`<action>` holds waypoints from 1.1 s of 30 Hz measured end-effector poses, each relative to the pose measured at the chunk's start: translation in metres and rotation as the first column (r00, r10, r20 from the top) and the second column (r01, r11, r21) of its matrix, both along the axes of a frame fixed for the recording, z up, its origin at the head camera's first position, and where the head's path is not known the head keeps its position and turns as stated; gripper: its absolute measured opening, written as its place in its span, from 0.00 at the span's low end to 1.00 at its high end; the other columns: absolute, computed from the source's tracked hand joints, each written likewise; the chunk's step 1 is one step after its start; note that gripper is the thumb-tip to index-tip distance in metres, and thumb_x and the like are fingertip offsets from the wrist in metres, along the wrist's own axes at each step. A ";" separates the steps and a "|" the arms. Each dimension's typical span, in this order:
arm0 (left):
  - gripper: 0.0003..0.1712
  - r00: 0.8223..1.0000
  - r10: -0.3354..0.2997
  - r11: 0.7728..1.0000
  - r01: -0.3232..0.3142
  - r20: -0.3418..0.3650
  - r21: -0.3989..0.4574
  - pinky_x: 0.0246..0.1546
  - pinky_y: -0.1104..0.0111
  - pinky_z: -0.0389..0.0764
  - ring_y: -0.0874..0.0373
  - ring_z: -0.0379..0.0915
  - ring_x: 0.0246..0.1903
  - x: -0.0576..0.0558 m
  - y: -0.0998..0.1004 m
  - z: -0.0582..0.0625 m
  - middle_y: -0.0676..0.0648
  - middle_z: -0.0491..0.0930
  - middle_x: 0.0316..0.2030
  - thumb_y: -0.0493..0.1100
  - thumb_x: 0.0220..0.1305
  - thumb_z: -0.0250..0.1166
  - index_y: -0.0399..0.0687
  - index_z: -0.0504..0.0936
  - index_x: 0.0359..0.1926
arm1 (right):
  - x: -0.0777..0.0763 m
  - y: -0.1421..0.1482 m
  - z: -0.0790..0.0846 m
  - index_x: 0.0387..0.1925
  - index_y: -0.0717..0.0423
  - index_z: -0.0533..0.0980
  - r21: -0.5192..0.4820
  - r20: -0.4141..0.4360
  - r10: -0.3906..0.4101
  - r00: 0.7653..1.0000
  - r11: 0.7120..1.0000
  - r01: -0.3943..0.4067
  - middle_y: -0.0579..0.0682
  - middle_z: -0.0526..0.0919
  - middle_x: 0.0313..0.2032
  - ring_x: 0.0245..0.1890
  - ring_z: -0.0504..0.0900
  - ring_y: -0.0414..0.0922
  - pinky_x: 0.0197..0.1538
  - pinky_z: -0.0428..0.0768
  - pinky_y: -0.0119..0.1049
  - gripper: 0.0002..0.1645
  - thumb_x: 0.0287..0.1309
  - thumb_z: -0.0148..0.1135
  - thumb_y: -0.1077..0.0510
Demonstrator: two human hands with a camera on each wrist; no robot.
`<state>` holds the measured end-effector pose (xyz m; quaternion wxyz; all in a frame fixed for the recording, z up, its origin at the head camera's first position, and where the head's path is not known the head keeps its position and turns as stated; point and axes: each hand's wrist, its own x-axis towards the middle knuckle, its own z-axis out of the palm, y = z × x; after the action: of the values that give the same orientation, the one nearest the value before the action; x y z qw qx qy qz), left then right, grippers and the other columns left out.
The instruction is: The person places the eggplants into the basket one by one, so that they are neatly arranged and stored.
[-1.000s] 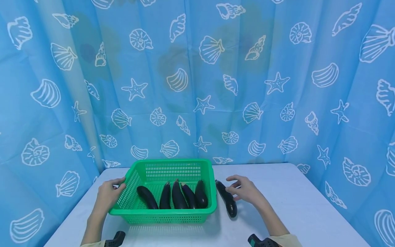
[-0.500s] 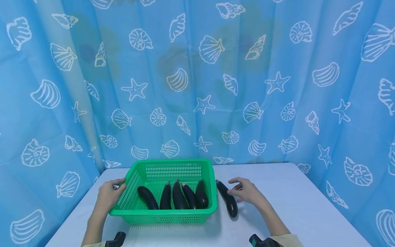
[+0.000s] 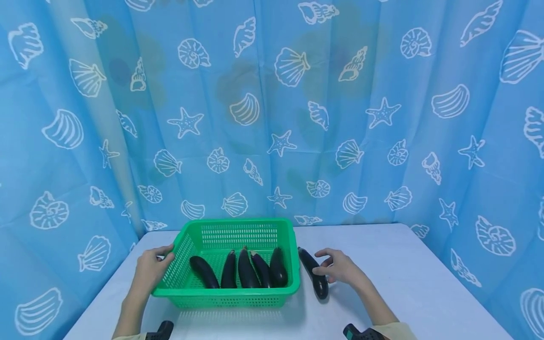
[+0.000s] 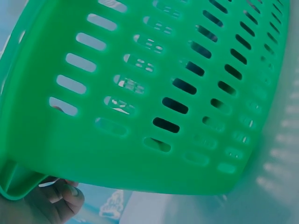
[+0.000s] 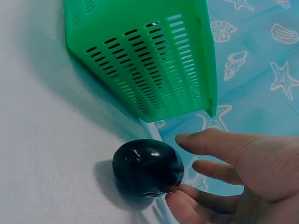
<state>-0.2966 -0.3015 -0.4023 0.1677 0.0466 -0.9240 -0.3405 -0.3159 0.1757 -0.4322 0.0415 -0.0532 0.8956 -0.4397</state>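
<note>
In the head view, my left hand (image 3: 149, 269) grips the left rim of a green plastic basket (image 3: 229, 292). The left wrist view has the fingers (image 4: 72, 198) curled by the rim, partly hidden behind the basket wall. Several dark eggplants (image 3: 246, 271) lie inside the basket. One more eggplant (image 3: 316, 278) lies on the table just right of the basket, its stem end pointing away. My right hand (image 3: 340, 268) is at its right side, fingers loosely bent and spread. In the right wrist view, the thumb is apart from this eggplant (image 5: 147, 168) and a lower fingertip appears to touch it.
A white-covered table (image 3: 382, 264) carries the basket and the loose eggplant. Behind and beside it hangs a blue curtain (image 3: 263, 118) with white seashell and starfish prints. Black devices (image 3: 361, 331) are strapped at both wrists.
My right hand has come slightly down and right along the loose eggplant, nearer the person. My left hand stays on the basket rim, and the eggplants have not visibly shifted.
</note>
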 end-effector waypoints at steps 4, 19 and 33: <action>0.23 1.000 0.001 1.000 -0.001 -0.008 0.001 0.24 0.69 0.71 0.55 0.70 0.27 -0.001 0.000 -0.002 0.32 0.82 0.49 0.42 0.67 0.57 0.35 0.77 0.60 | -0.002 0.000 -0.005 0.59 0.58 0.75 0.006 0.018 0.002 1.000 1.000 -0.003 0.53 0.81 0.36 0.29 0.80 0.44 0.34 0.83 0.40 0.32 0.52 0.71 0.55; 0.24 1.000 -0.003 1.000 0.003 0.021 0.013 0.28 0.68 0.72 0.53 0.72 0.30 0.000 0.000 0.002 0.32 0.81 0.50 0.41 0.68 0.56 0.36 0.75 0.62 | -0.001 -0.001 -0.007 0.60 0.60 0.73 0.013 0.047 0.024 0.999 1.000 -0.025 0.54 0.82 0.38 0.31 0.82 0.44 0.32 0.83 0.41 0.35 0.52 0.71 0.52; 0.24 1.000 -0.010 1.000 0.011 0.004 -0.006 0.25 0.69 0.69 0.55 0.69 0.27 -0.001 0.000 0.001 0.33 0.82 0.48 0.41 0.67 0.56 0.37 0.76 0.61 | -0.002 -0.004 -0.009 0.61 0.61 0.72 -0.015 0.077 0.008 0.997 1.000 -0.007 0.57 0.82 0.37 0.30 0.83 0.46 0.31 0.83 0.42 0.35 0.53 0.70 0.53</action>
<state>-0.2972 -0.3014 -0.4008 0.1643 0.0419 -0.9255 -0.3386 -0.3175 0.1722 -0.4415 0.0771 -0.0400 0.8898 -0.4480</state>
